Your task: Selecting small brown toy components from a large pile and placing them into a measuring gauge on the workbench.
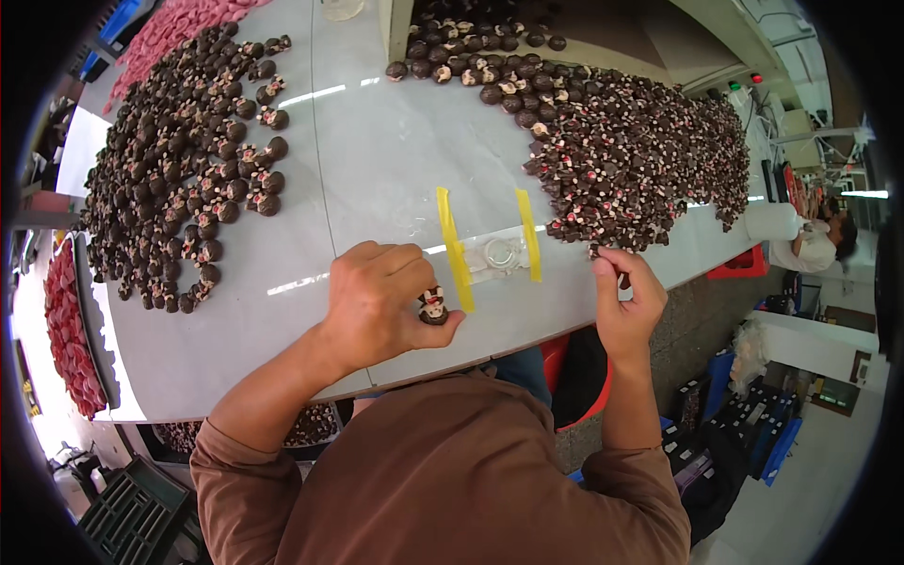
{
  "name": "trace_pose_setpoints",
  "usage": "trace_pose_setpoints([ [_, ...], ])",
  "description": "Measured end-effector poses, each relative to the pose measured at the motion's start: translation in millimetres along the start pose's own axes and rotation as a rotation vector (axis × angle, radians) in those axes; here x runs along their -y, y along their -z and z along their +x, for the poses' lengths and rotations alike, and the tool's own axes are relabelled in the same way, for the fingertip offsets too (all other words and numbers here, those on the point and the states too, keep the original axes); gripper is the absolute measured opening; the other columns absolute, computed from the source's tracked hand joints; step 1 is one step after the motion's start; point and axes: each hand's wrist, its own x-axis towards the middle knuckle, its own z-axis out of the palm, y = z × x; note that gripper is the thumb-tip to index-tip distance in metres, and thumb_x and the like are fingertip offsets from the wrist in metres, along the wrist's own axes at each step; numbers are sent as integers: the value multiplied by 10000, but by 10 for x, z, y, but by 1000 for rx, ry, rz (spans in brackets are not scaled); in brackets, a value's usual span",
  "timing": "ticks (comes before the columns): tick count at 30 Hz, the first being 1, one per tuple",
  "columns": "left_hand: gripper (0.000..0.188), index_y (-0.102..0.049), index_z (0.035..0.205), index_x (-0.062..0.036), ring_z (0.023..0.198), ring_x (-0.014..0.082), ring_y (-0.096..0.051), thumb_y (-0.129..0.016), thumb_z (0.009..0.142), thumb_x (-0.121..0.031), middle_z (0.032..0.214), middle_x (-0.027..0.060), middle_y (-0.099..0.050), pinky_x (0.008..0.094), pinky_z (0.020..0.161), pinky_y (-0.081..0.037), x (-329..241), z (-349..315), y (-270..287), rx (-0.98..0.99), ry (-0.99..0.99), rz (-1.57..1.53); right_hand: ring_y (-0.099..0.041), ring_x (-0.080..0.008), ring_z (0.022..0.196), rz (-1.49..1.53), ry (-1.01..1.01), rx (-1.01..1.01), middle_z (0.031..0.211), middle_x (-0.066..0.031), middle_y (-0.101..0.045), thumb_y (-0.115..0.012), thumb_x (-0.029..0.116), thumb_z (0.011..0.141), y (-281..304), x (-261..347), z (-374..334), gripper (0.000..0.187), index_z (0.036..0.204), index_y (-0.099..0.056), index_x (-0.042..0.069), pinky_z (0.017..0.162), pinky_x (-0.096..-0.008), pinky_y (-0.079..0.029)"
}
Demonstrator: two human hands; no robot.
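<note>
My left hand (381, 306) is closed around a small doll head (433, 306) with dark brown hair, a pale face and a touch of red. Thumb and forefinger pinch it at its side, above the front part of the table. Farther right, my right hand (629, 299) pinches a small dark brown piece (595, 251) between thumb and fingertip. That hand is at the near edge of a large heap of small brown, cream and red parts (650, 155). Between the hands, a clear round plastic piece (499, 252) lies on the table, flanked by two yellow tape strips (455, 247).
Many brown doll heads (169, 169) cover the table's left side, with pink pieces (179, 38) behind them. More round brown heads (527, 89) spread before an open box (603, 33). A red tub (589, 377) stands below the table edge. Another person (819, 245) is at the far right.
</note>
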Motion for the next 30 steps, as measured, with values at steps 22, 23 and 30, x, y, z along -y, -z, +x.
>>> trace_pose_setpoints([
  [22,440,-781,996,-92,970,308,-636,-899,756,-441,977,104,-630,449,799,-487,1049,484,1173,-404,487,862,-620,-347,1058,-274,429,94,1136,-99,-722,-778,33,836,-314,-195,188,194,983,-652,48,902,-480,-478],
  [23,460,-793,1048,-96,1061,308,-623,-885,782,-460,1043,109,-633,452,868,-483,1215,497,1320,-398,492,943,-621,-344,1057,-274,440,108,1126,-94,-725,-778,33,837,-314,-209,186,195,985,-653,53,898,-480,-472],
  [30,747,-697,1348,-72,1412,373,-468,-584,956,-698,1506,159,-549,574,1133,-363,1947,606,1829,-87,950,1130,-603,-314,1017,-284,436,98,1073,-81,-671,-791,99,802,-336,-77,251,307,1096,-716,51,838,-456,-440],
])
